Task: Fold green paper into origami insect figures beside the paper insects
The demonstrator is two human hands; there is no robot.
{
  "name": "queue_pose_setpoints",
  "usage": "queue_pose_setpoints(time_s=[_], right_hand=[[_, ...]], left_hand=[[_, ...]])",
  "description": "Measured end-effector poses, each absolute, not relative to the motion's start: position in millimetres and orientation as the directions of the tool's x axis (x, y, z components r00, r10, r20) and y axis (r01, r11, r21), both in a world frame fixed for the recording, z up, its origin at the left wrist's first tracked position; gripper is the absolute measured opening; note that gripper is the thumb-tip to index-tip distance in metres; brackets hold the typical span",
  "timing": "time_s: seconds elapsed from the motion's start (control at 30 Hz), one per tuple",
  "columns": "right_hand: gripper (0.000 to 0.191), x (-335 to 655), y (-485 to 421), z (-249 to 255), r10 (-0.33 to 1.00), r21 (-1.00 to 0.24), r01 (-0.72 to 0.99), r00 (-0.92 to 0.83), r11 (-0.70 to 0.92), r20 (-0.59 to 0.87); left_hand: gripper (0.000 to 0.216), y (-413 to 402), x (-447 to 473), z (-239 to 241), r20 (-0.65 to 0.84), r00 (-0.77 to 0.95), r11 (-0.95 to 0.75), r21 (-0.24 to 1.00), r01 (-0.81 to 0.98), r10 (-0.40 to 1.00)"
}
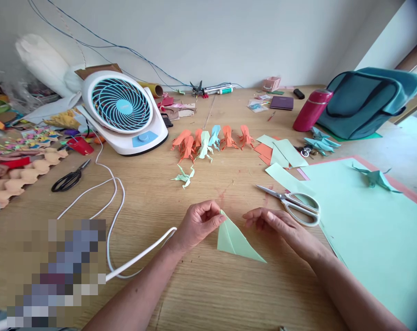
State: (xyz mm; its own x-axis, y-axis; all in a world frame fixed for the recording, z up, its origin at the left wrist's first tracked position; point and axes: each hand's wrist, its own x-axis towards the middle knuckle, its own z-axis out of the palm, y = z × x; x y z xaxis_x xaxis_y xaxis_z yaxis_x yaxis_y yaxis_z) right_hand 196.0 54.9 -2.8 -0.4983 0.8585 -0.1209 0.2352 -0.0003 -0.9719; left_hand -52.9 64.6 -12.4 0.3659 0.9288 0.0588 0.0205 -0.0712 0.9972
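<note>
My left hand (202, 224) pinches the top corner of a pale green sheet of folded paper (236, 240) between thumb and fingers. The paper is a triangle with a crease running down it, its long point aimed to the lower right. To the right of the paper, my right hand (275, 224) is apart from it, fingers loosely bent with nothing in them. White-handled scissors (299, 206) lie just beyond my right hand. A small pale green folded paper figure (184, 175) stands ahead of my left hand.
Behind stand several orange, blue and green paper figures (204, 145). Paper pieces (286, 151) and large green sheets (374, 225) lie right. A white fan (122, 108), black scissors (71, 177) and a white cable (117, 202) are left. A pink bottle (311, 110) stands by a teal bag (360, 105).
</note>
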Motion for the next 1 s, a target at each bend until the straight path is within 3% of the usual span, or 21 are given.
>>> queue_pose_setpoints(time_s=[0.17, 0.4, 0.57, 0.73, 0.87, 1.0], right_hand=[[0.038, 190, 49, -12, 0.744, -0.969, 0.246, -0.642, -0.033, -0.188], [0.037, 188, 48, -26, 0.774, -0.956, 0.293, -0.61, 0.017, -0.173], [0.032, 187, 48, -28, 0.826, -0.957, 0.291, -0.543, 0.012, -0.154], [0.019, 183, 49, -25, 0.905, -0.947, 0.271, -0.423, 0.17, 0.042], [0.014, 182, 49, -23, 0.888, -0.869, 0.305, -0.375, 0.39, 0.267], [0.018, 182, 50, -26, 0.865, -0.828, 0.276, -0.282, 0.488, 0.416]], left_hand=[[0.029, 65, -52, -15, -0.004, 0.326, -0.019, 0.998, 0.067, 0.945], [0.032, 66, -54, -18, -0.021, 0.324, 0.0, 0.998, 0.064, 0.946], [0.028, 65, -54, -13, 0.092, 0.307, -0.103, 0.995, 0.019, 0.947], [0.019, 63, -55, -8, 0.228, 0.28, -0.209, 0.973, -0.097, 0.932], [0.014, 62, -57, -7, 0.28, 0.291, -0.252, 0.959, -0.132, 0.915], [0.011, 63, -59, -7, 0.327, 0.295, -0.293, 0.943, -0.157, 0.898]])
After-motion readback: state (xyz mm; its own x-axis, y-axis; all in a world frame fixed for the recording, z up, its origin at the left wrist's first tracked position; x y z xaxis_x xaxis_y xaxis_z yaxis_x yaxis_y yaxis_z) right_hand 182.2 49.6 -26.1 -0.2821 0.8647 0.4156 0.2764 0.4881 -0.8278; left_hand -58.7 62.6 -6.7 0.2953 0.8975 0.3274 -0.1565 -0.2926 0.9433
